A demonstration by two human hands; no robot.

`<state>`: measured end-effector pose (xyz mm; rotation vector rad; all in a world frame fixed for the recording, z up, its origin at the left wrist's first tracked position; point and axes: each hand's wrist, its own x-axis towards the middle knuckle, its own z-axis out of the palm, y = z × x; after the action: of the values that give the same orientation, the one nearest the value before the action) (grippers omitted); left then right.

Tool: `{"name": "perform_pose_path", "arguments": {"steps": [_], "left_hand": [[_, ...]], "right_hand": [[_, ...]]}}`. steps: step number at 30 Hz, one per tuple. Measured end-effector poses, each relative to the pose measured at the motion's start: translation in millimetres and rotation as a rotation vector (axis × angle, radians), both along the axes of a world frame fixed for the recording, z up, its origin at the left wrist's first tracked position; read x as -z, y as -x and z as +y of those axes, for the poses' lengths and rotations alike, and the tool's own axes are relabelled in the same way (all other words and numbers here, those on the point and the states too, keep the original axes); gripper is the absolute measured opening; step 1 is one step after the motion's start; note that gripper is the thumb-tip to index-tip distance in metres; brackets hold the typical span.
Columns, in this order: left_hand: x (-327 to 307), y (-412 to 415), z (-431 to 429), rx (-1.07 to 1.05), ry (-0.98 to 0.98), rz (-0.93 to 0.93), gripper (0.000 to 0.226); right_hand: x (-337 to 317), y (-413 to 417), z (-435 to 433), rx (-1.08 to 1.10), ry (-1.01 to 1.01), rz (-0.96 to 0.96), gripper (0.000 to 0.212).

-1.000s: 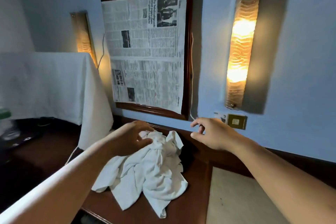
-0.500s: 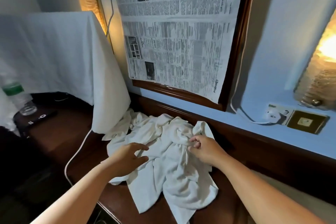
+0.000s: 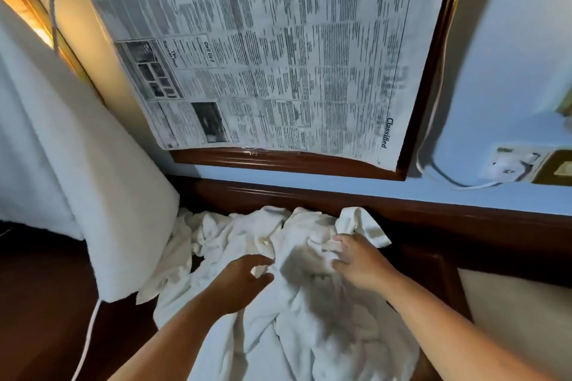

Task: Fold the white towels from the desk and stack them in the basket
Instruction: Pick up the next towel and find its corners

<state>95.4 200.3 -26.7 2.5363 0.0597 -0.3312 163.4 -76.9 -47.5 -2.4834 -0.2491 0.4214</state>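
Towels (image 3: 309, 312) heaped on table (image 3: 46, 303), gripped from above.
Right hand (image 3: 359, 263): grip is closed on a fold near the heap's top. Left hand (image 3: 244, 280): grip is half-curled over the cloth; whether anything is held cannot be told. Both forearms are reached forward, palms down. The heap is tangled, so if one towel is lifted, the others may be dragged off the table. No basket is seen.

Towels (image 3: 309, 318) lie on desk (image 3: 46, 303), below newspaper (image 3: 278, 56).
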Motion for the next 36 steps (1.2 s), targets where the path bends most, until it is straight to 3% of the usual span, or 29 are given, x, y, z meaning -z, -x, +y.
{"name": "perform_pose_path", "arguments": {"steps": [4, 5, 10, 12, 15, 18, 20, 22, 25, 27, 31, 34, 36], "left_hand": [[24, -22, 19, 0.085, 0.024, 0.029, 0.03], [28, -24, 24, 0.105, 0.029, 0.041, 0.032], [35, -40, 43, 0.151, 0.039, 0.071, 0.031], [37, -49, 44, 0.161, 0.059, 0.051, 0.033], [37, -62, 31, 0.157, 0.099, -0.023, 0.061], [37, -70, 1, 0.303, -0.001, -0.173, 0.092], [34, -66, -24, 0.42, -0.043, -0.199, 0.095], [35, -57, -45, 0.521, -0.105, -0.165, 0.086], [37, -45, -66, 0.536, -0.138, -0.199, 0.054], [33, -42, -75, 0.422, -0.099, -0.3, 0.038], [17, -42, -89, 0.132, -0.032, -0.388, 0.031], [1, -40, -93, -0.012, -0.008, -0.418, 0.024], [-13, -29, -104, -0.041, 0.109, -0.434, 0.018]], "right_hand": [[36, -14, 28, -0.002, 0.119, 0.14, 0.098], [46, -12, 34, -0.005, 0.148, 0.156, 0.098], [57, -7, 52, 0.078, 0.193, -0.153, 0.04], [48, -5, 52, 0.094, 0.148, -0.209, 0.039], [30, 6, 48, 0.076, -0.033, -0.179, 0.037], [14, 24, 34, -0.009, -0.055, -0.181, 0.033], [4, 38, 22, -0.036, -0.051, -0.174, 0.037], [-4, 52, 12, -0.037, -0.072, -0.14, 0.043], [-23, 68, -2, -0.039, -0.1, -0.159, 0.046], [-38, 78, -14, -0.039, -0.128, -0.222, 0.042], [-60, 105, -56, 0.032, -0.255, -0.346, 0.035], [-63, 124, -92, 0.126, -0.333, -0.403, 0.018], [-63, 134, -116, 0.234, -0.311, -0.388, 0.008]]}}
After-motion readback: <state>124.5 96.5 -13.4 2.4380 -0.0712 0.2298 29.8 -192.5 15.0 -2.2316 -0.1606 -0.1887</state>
